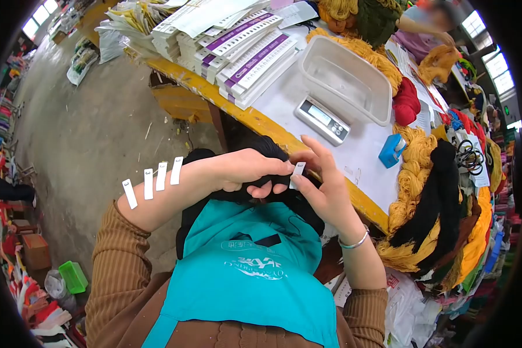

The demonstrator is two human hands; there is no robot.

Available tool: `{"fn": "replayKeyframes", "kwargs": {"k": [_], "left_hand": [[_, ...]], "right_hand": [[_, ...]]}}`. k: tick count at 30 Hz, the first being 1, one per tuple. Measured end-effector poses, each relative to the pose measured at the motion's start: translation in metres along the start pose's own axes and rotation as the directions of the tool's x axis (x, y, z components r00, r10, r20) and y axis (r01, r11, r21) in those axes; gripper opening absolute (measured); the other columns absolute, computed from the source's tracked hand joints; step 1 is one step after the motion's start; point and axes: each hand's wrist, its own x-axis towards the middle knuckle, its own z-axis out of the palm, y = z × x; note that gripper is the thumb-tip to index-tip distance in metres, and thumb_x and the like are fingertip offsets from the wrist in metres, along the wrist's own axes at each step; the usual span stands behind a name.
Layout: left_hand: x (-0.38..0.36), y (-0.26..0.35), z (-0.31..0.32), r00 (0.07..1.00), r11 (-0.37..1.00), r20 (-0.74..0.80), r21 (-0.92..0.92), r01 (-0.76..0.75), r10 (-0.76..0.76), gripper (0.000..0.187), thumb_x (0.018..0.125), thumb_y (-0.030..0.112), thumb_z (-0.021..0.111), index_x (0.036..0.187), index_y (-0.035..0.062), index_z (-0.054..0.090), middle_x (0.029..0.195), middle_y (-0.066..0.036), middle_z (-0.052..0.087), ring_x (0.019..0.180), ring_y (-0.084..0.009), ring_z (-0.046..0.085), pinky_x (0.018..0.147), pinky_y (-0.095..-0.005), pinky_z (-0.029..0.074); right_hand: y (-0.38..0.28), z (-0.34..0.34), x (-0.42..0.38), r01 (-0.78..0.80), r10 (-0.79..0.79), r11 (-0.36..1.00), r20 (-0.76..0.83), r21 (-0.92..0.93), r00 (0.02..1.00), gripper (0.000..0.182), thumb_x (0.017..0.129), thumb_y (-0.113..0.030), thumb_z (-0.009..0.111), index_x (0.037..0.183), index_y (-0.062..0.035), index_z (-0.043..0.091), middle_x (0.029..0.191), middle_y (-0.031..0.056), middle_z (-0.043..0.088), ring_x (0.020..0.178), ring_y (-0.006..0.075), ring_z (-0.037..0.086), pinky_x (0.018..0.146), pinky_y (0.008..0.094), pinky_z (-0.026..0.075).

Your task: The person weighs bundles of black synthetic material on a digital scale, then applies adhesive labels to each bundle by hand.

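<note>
My left hand [246, 169] is closed around a bundle of black yarn [265, 146] above my lap, its thumb reaching toward the right hand. My right hand [329, 188] pinches a small white label [298, 169] marked 3, close against the yarn and the left thumb tip. More black yarn lies over my lap under both hands, partly hidden by them. Along my left forearm several similar white label strips [160, 176] are stuck in a row. A teal apron [252, 278] covers my front.
On the yellow-edged table [368, 206] are stacked shade cards [255, 61], a clear plastic bin [348, 78], a digital scale [323, 120] and a blue tape dispenser [392, 151]. Yarn hanks [426, 203] hang at the right. Another person's arm [420, 26] handles yarn at the far side.
</note>
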Motion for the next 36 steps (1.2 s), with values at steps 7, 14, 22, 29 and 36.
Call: {"fn": "replayKeyframes", "kwargs": {"k": [7, 14, 22, 29, 36], "left_hand": [[0.002, -0.012, 0.006, 0.952, 0.958, -0.153, -0.075, -0.278, 0.264, 0.035, 0.101, 0.04, 0.049, 0.094, 0.0061, 0.056, 0.069, -0.003, 0.057, 0.046, -0.008, 0.046, 0.044, -0.0243, 0.038], [0.017, -0.024, 0.013, 0.381, 0.447, -0.236, 0.545, -0.71, 0.894, 0.025, 0.087, 0.009, 0.072, 0.104, 0.0033, 0.055, 0.081, -0.007, 0.062, 0.061, -0.0153, 0.061, 0.054, -0.028, 0.047], [0.002, -0.016, 0.007, 0.333, 0.121, 0.015, 0.916, -0.383, 0.943, 0.017, 0.089, 0.016, 0.068, 0.1, 0.0036, 0.066, 0.083, -0.009, 0.067, 0.07, -0.0206, 0.067, 0.06, -0.0316, 0.05], [-0.008, -0.014, -0.006, 0.981, 0.97, 0.026, -0.153, -0.187, 0.194, 0.029, 0.096, 0.031, 0.059, 0.077, 0.0099, 0.062, 0.064, 0.005, 0.049, 0.051, -0.0041, 0.043, 0.044, -0.0216, 0.03], [-0.009, -0.015, 0.004, 0.93, 0.906, 0.043, -0.248, -0.344, 0.365, 0.022, 0.097, 0.029, 0.059, 0.098, 0.0077, 0.061, 0.067, 0.002, 0.051, 0.046, -0.0058, 0.043, 0.042, -0.02, 0.032]], "right_hand": [[0.011, 0.013, 0.0, -0.139, 0.146, 0.976, -0.028, 0.168, 0.989, 0.047, 0.094, -0.011, 0.062, 0.138, -0.0038, 0.046, 0.074, 0.0023, 0.061, 0.067, 0.0079, 0.056, 0.062, 0.0229, 0.044], [-0.004, 0.01, 0.016, -0.429, 0.462, 0.583, 0.153, 0.69, 0.873, 0.036, 0.098, -0.02, 0.058, 0.131, -0.0067, 0.05, 0.069, -0.0073, 0.045, 0.053, 0.0011, 0.033, 0.044, 0.0196, 0.023], [-0.014, -0.003, 0.013, -0.455, 0.466, 0.435, 0.239, 0.777, 0.852, 0.034, 0.093, -0.008, 0.056, 0.127, -0.0064, 0.051, 0.079, -0.003, 0.052, 0.057, 0.0022, 0.037, 0.047, 0.0192, 0.026], [0.001, -0.015, 0.012, -0.145, 0.032, 0.914, 0.287, 0.38, 0.957, 0.026, 0.076, 0.007, 0.065, 0.099, -0.0043, 0.068, 0.093, -0.0014, 0.062, 0.07, 0.0065, 0.051, 0.062, 0.0241, 0.041], [0.008, -0.009, 0.011, 0.148, -0.178, 0.974, 0.177, 0.172, 0.968, 0.012, 0.08, 0.003, 0.072, 0.091, -0.0028, 0.071, 0.082, 0.0017, 0.065, 0.073, 0.01, 0.058, 0.069, 0.0236, 0.046]]}}
